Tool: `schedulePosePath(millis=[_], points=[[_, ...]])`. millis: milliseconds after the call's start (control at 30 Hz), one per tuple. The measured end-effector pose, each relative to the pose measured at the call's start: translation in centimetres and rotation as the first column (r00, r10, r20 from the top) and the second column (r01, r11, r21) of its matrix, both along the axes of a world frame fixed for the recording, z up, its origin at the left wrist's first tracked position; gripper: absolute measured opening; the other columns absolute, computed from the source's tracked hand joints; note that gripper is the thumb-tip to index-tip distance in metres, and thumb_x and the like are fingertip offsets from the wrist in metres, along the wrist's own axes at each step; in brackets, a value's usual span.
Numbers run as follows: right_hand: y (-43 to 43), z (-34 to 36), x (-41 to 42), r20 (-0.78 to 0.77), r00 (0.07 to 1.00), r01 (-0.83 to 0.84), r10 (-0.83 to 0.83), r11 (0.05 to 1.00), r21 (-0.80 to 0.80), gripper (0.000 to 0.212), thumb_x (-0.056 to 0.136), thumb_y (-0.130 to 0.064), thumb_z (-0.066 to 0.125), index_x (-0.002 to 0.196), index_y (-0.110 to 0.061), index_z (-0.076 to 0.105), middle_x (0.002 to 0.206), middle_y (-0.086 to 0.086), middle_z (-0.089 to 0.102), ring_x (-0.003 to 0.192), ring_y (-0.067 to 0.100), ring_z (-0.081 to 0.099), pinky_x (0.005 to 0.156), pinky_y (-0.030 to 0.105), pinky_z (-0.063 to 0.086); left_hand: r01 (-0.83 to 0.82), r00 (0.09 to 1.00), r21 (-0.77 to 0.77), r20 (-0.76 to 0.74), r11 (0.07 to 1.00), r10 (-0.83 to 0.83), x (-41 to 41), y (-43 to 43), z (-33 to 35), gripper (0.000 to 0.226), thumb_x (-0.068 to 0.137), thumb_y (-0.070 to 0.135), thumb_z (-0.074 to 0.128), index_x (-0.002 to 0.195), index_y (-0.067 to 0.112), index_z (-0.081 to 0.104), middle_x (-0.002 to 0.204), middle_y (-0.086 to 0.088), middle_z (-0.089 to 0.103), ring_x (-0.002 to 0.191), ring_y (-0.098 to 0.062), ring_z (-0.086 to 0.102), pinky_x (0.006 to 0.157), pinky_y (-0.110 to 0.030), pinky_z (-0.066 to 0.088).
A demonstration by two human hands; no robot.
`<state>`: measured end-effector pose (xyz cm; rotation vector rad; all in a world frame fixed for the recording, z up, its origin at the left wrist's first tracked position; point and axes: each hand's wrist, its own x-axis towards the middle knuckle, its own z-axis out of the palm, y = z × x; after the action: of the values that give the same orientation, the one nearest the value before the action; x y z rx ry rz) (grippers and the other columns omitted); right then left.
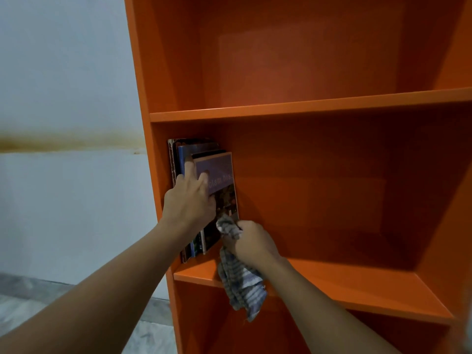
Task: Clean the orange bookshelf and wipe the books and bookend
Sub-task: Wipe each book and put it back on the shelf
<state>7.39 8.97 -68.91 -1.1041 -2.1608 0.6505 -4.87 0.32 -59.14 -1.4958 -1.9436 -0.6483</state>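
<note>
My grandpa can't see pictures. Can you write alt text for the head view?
A person's left hand presses upright books against the left wall of an orange bookshelf; the right hand grips a grey striped cloth.

Bookshelf (306,108): smooth orange-coated board, paint or laminate (can't tell), low satin sheen, no grain showing. Books (221,169): paper/card covers, front 1 printed w/ slight gloss. Cloth (242,284): thin woven striped fabric, soft, rumpled, matt, ragged at the edge. Wall (63,72): matt paint w/ 1 brownish stained band. Floor (23,302): smooth, veined, stone-look.
</note>
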Motion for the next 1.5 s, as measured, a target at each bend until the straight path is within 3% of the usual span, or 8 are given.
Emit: schedulePosePath(millis=[200, 533, 700, 867, 967, 1100, 1267, 1500], points=[[-6.5, 0.7, 6.4, -0.004, 0.999, -0.051, 0.053, 0.979, 0.196, 0.026, 0.091, -0.042, 0.06, 0.07, -0.029, 0.053, 0.056, -0.004, 0.051, 0.043, 0.012, 0.041, 0.045, 0.032, 0.033, 0.222, 0.944, 0.18, 0.207, 0.958, -0.257, 2.1, -2.7, -3.9, 0.035, 0.095, 0.037, 0.057, 0.125, 0.019, 0.061, 0.12, 0.0, 0.059, 0.096, -0.018, 0.063, 0.069, -0.034, 0.056], [-15.4, -7.6, 18.5, 0.211, 0.977, -0.022, -0.034, 0.966, 0.259, 0.03, 0.078, -0.055, 0.049, 0.08, -0.026, 0.058, 0.072, -0.007, 0.059, 0.065, 0.011, 0.055, 0.057, 0.032, 0.041, 0.672, 0.465, 0.144, 0.681, 0.727, -0.565, 11.7, -7.9, -17.9, 0.025, 0.098, 0.024, 0.059, 0.08, 0.014, 0.072, 0.063, 0.006, 0.067, 0.052, -0.004, 0.057, 0.054, -0.031, 0.049], [-16.1, -16.2, 24.4, 0.273, 0.961, 0.039, -0.052, 0.998, 0.055, 0.028, 0.084, -0.048, 0.051, 0.081, -0.02, 0.052, 0.069, -0.001, 0.053, 0.063, 0.015, 0.051, 0.058, 0.042, 0.043, 0.682, 0.402, -0.138, 0.891, 0.718, -0.21, 16.5, -10.3, -25.8, 0.024, 0.1, 0.027, 0.054, 0.085, 0.016, 0.069, 0.066, -0.004, 0.07, 0.045, -0.021, 0.061, 0.047, -0.031, 0.051], [-16.2, -26.0, 27.4, 0.439, 0.888, -0.055, 0.137, 0.979, -0.195, 0.017, 0.093, -0.043, 0.057, 0.089, -0.031, 0.046, 0.066, -0.002, 0.047, 0.055, 0.014, 0.042, 0.053, 0.03, 0.031, 0.662, 0.552, -0.655, 0.755, 0.363, 0.355, 19.8, -13.2, -35.9, 0.021, 0.096, 0.031, 0.059, 0.097, 0.009, 0.061, 0.091, -0.007, 0.067, 0.071, -0.019, 0.066, 0.053, -0.023, 0.049], [-16.4, -30.5, 27.6, 0.413, 0.907, 0.012, 0.081, 0.976, -0.218, 0.02, 0.09, -0.044, 0.059, 0.103, -0.03, 0.052, 0.079, -0.001, 0.06, 0.07, 0.018, 0.056, 0.061, 0.033, 0.041, 0.595, 0.406, -0.665, 0.733, 0.451, 0.545, 20.6, -14.6, -41.9, 0.018, 0.097, 0.024, 0.059, 0.089, 0.007, 0.059, 0.081, -0.004, 0.06, 0.061, -0.012, 0.053, 0.05, -0.021, 0.045], [-18.8, -35.5, 26.2, 0.147, 0.986, 0.116, -0.072, 0.942, -0.315, 0.027, 0.089, -0.039, 0.063, 0.107, -0.031, 0.045, 0.089, -0.005, 0.059, 0.076, 0.016, 0.056, 0.067, 0.038, 0.046, 0.458, 0.189, -0.632, 0.756, 0.625, 0.626, 20.7, -15.6, -46.2, 0.038, 0.092, 0.032, 0.063, 0.091, -0.006, 0.067, 0.083, -0.02, 0.071, 0.077, -0.031, 0.064, 0.074, -0.041, 0.059], [-22.3, -40.6, 27.5, 0.363, 0.915, 0.224, -0.175, 0.97, -0.096, 0.05, 0.095, -0.054, 0.05, 0.14, -0.031, 0.044, 0.138, -0.003, 0.043, 0.126, 0.019, 0.04, 0.102, 0.041, 0.032, 0.428, 0.123, -0.629, 0.752, 0.65, 0.647, 20.4, -15.2, -45.7, 0.023, 0.089, 0.011, 0.071, 0.074, 0.0, 0.057, 0.067, -0.011, 0.054, 0.067, -0.024, 0.051, 0.063, -0.034, 0.045], [-24.1, -41.8, 28.0, 0.321, 0.935, 0.191, -0.153, 0.978, -0.088, 0.063, 0.092, -0.062, 0.039, 0.142, -0.024, 0.047, 0.144, 0.007, 0.041, 0.132, 0.027, 0.037, 0.105, 0.046, 0.036, 0.426, 0.07, -0.606, 0.762, 0.672, 0.643, 20.9, -15.3, -44.7, 0.044, 0.063, 0.018, 0.093, 0.089, -0.005, 0.066, 0.07, -0.014, 0.064, 0.059, -0.024, 0.059, 0.039, -0.023, 0.043]])
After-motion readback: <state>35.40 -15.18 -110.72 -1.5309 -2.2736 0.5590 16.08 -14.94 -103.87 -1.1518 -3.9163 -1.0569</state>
